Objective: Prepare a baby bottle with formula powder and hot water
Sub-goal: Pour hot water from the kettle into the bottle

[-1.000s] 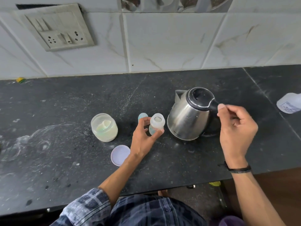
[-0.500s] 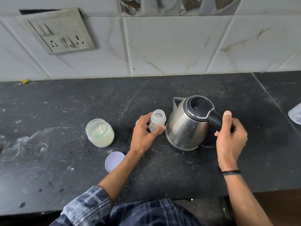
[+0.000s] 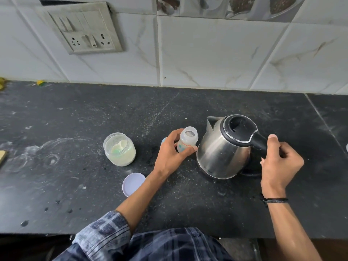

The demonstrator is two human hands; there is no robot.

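Since the earlier frame, the right hand (image 3: 280,162) has closed its grip around the black handle of the stainless-steel electric kettle (image 3: 226,147), right of centre. The left hand (image 3: 169,153) clamps the small clear plastic baby bottle (image 3: 187,141), uncapped and upright on the dark surface (image 3: 75,185). Pouring appears imminent.

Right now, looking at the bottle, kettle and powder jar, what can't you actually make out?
Head view:
- Water level in the kettle: its black lid is shut.
- Small blue item behind the left hand: mostly covered, cannot be identified.
- Print on the baby bottle: too small to read; the fingers cover part.
- Kettle's base: hidden under the body and the right hand.
- Object at the right edge: cut off by the frame.
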